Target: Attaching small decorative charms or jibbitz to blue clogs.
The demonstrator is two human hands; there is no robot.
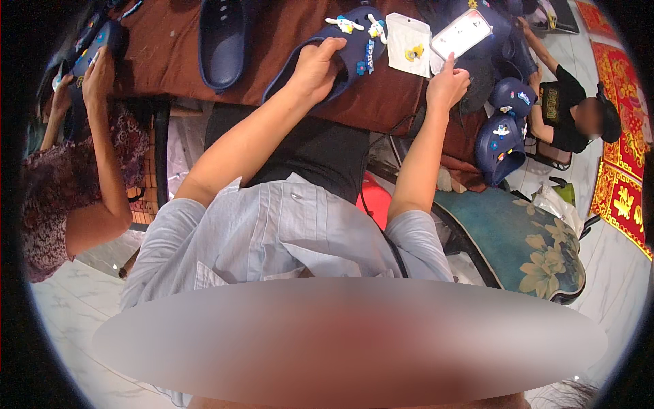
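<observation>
My left hand grips a navy blue clog at its foot opening, thumb on top and the other fingers mostly hidden inside. White cartoon charms and blue charms sit on the clog's upper. My right hand holds nothing; its index finger is stretched out and touches the lower edge of a white phone, while the other fingers are bent. Between the hands lies a white packet with small yellow pieces in it. Another navy clog rests to the left of my left hand.
Brown cloth covers the table. Decorated navy clogs hang over its right edge, near a flowered green chair seat. A person at the left handles a clog; another person sits at the right. Red-and-gold paper sheets lie beyond.
</observation>
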